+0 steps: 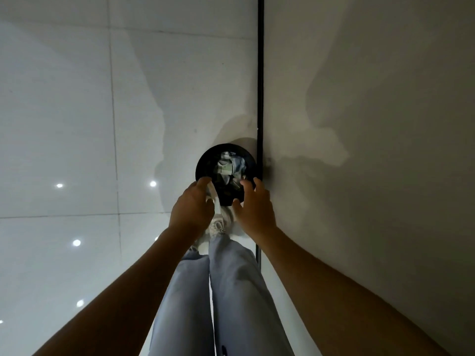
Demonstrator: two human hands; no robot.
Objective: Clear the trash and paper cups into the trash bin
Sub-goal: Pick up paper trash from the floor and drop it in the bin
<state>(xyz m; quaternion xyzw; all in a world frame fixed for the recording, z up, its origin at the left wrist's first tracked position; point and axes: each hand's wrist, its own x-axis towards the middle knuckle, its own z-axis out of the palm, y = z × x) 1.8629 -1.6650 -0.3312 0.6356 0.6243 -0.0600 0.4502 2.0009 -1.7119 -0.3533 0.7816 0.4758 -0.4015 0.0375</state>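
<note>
The round black plastic trash bin stood on the floor by the wall, already holding crumpled trash. The left hand pinched 1 white paper piece over its rim; the right hand hovered, fingers relaxed and empty. Disposal looked nearly finished.

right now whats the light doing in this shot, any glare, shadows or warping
Head view: dim overall; round ceiling-light reflections glare on the glossy floor tiles; big soft shadows of the person fall on the wall and floor; wide-angle stretch exaggerates both forearms; inside the black trash bin the contents are dark and hard to read past the left hand and right hand.
</note>
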